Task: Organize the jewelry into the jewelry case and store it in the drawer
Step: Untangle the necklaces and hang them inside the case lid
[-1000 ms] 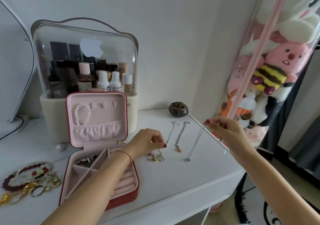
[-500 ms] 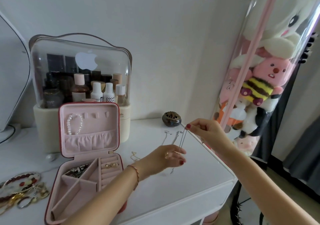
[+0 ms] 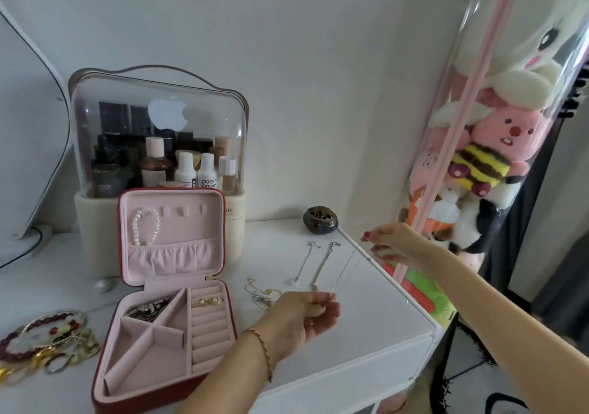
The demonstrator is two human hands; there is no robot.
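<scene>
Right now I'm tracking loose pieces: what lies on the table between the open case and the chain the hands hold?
Head view: a tangled gold chain and two silver chains.

Our one head view

We look forward and down, close over the white dresser top (image 3: pixel 191 388) toward the wall.

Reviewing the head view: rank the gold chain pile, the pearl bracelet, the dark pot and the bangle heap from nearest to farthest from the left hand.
1. Gold chain pile, on the table just left of the left hand.
2. Dark pot, at the back near the wall.
3. Pearl bracelet, hung in the case lid; too close to call with the pot.
4. Bangle heap, far left.
</scene>
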